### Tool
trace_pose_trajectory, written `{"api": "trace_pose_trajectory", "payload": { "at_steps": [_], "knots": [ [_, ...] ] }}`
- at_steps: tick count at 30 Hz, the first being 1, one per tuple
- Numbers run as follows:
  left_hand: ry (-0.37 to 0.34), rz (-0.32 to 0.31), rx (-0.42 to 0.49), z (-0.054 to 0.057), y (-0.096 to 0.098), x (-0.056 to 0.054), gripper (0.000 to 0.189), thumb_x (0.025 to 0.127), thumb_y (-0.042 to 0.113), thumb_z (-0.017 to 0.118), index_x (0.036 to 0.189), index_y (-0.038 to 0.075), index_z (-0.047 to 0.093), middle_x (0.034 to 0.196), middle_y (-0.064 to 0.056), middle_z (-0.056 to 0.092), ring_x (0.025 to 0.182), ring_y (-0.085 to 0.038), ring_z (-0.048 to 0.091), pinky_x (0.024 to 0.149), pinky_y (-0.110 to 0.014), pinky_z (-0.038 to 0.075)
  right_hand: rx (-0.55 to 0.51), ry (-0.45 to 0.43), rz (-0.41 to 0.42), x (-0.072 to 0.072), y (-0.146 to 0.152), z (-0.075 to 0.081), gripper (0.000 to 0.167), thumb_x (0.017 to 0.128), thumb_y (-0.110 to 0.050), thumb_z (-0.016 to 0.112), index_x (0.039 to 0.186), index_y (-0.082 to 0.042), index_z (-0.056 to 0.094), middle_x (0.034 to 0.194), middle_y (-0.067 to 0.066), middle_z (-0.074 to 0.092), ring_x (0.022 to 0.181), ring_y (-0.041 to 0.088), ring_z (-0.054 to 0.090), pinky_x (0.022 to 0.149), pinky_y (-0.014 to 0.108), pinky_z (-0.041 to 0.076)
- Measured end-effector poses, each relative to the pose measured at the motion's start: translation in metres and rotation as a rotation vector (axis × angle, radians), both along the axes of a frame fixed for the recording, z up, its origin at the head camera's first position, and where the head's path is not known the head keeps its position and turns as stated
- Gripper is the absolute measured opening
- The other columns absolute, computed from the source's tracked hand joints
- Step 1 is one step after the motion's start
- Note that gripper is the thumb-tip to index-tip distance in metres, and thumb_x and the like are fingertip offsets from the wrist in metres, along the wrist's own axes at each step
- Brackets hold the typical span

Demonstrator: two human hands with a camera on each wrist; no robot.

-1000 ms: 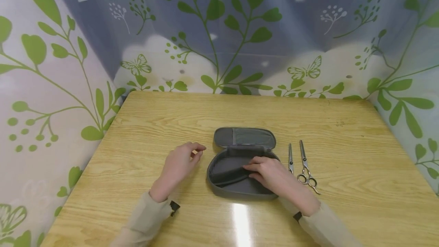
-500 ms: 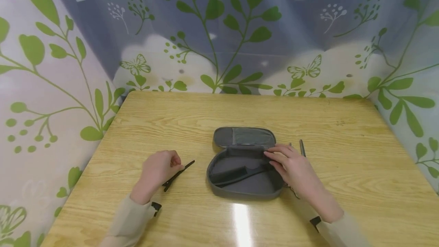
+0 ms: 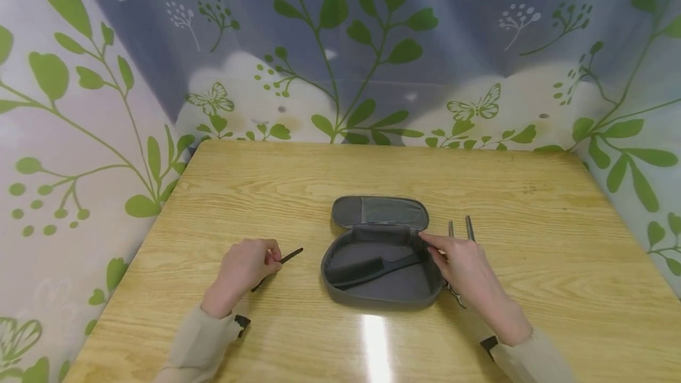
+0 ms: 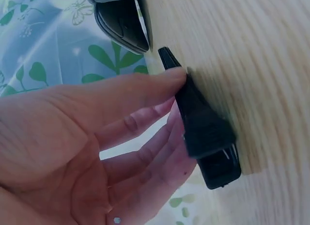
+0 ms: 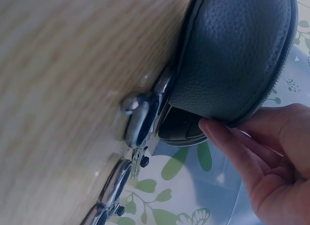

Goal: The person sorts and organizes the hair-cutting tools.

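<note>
On the table to the left, my left hand [image 3: 242, 268] pinches a slim black hair clip [image 4: 208, 133] between thumb and fingers; part of the clip lies hidden behind them in the head view. A grey zip case [image 3: 383, 301] stands in the middle with its lid [image 3: 396, 211] folded back. Inside it rests a black comb [image 3: 367, 270], slanting across the floor of the case. At the case's right rim, my right hand [image 3: 468, 270] pinches the edge with thumb and fingertips near the hinge.
Two pairs of metal scissors [image 5: 140, 123] lie on the table right of the case, mostly behind my right hand in the head view. Patterned curtains [image 3: 340, 46] rise behind the table [image 3: 276, 176] and along its sides.
My left hand has drawn back to the left, where the hair clip has come into sight. My right hand has left the case's inside and taken hold of its right rim, uncovering the comb.
</note>
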State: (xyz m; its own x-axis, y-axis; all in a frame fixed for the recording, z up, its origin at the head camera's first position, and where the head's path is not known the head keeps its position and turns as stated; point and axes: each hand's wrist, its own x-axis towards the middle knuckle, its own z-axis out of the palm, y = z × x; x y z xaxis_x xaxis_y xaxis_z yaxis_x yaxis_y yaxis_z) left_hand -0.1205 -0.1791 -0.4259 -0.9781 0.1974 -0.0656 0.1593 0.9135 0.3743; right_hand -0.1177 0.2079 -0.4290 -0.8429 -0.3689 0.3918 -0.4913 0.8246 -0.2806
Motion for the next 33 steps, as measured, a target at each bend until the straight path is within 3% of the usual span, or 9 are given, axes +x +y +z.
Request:
{"api": "trace_pose_trajectory", "payload": {
  "at_steps": [5, 10, 17, 22, 26, 30, 33],
  "knots": [
    [0.102, 0.012, 0.043, 0.005, 0.005, -0.004, 0.009, 0.087, 0.006, 0.078, 0.084, 0.011, 0.070, 0.071, 0.000, 0.068, 0.054, -0.010, 0.053, 0.046, -0.025, 0.040, -0.013, 0.023, 0.009, 0.000, 0.000, 0.001, 0.032, 0.082, 0.006, 0.079, 0.113, -0.002, 0.077, 0.099, 0.015, 0.077, 0.067, 0.023, 0.073, 0.050, 0.031, 0.053],
    [0.238, 0.010, 0.073, 0.014, 0.019, -0.007, 0.007, 0.089, 0.010, 0.076, 0.088, 0.015, 0.070, 0.080, 0.000, 0.073, 0.067, -0.014, 0.067, 0.052, -0.029, 0.047, -0.028, 0.123, 0.027, -0.001, -0.002, 0.004, 0.030, 0.080, 0.003, 0.082, 0.110, -0.002, 0.077, 0.106, 0.014, 0.076, 0.078, 0.028, 0.075, 0.048, 0.031, 0.052],
    [0.404, -0.153, 0.147, 0.028, 0.055, -0.007, 0.011, 0.086, 0.011, 0.080, 0.090, 0.016, 0.071, 0.078, 0.004, 0.073, 0.067, -0.010, 0.068, 0.056, -0.026, 0.053, -0.115, 0.241, 0.088, -0.001, -0.017, 0.019, 0.035, 0.078, 0.000, 0.085, 0.112, -0.006, 0.078, 0.107, 0.010, 0.076, 0.088, 0.028, 0.074, 0.064, 0.039, 0.060],
    [0.393, -0.313, 0.183, 0.031, 0.086, -0.004, 0.010, 0.087, 0.013, 0.081, 0.091, 0.017, 0.073, 0.079, 0.005, 0.073, 0.068, -0.007, 0.068, 0.058, -0.021, 0.052, -0.188, 0.269, 0.202, 0.001, -0.034, 0.023, 0.039, 0.075, -0.001, 0.087, 0.113, -0.007, 0.077, 0.105, 0.009, 0.076, 0.086, 0.025, 0.075, 0.064, 0.035, 0.060],
    [0.357, -0.428, 0.190, 0.030, 0.105, 0.000, 0.007, 0.088, 0.015, 0.080, 0.092, 0.016, 0.074, 0.081, 0.003, 0.074, 0.069, -0.008, 0.069, 0.060, -0.020, 0.052, -0.168, 0.265, 0.278, 0.003, -0.045, 0.021, 0.036, 0.074, -0.005, 0.088, 0.108, -0.006, 0.078, 0.101, 0.008, 0.076, 0.085, 0.023, 0.074, 0.066, 0.032, 0.060],
    [0.346, -0.490, 0.200, 0.029, 0.117, 0.005, 0.006, 0.089, 0.017, 0.080, 0.093, 0.015, 0.076, 0.083, 0.002, 0.075, 0.071, -0.009, 0.069, 0.060, -0.018, 0.052, -0.111, 0.231, 0.305, 0.005, -0.049, 0.016, 0.025, 0.073, -0.006, 0.089, 0.096, -0.008, 0.081, 0.093, 0.002, 0.075, 0.081, 0.017, 0.072, 0.066, 0.029, 0.059],
    [0.345, -0.495, 0.198, 0.027, 0.122, 0.007, 0.005, 0.090, 0.018, 0.080, 0.092, 0.016, 0.076, 0.083, 0.003, 0.074, 0.072, -0.008, 0.068, 0.060, -0.018, 0.051, -0.076, 0.216, 0.291, 0.007, -0.048, 0.015, 0.022, 0.070, -0.004, 0.091, 0.089, -0.010, 0.082, 0.087, -0.001, 0.073, 0.077, 0.014, 0.068, 0.064, 0.027, 0.057]
  ]
}}
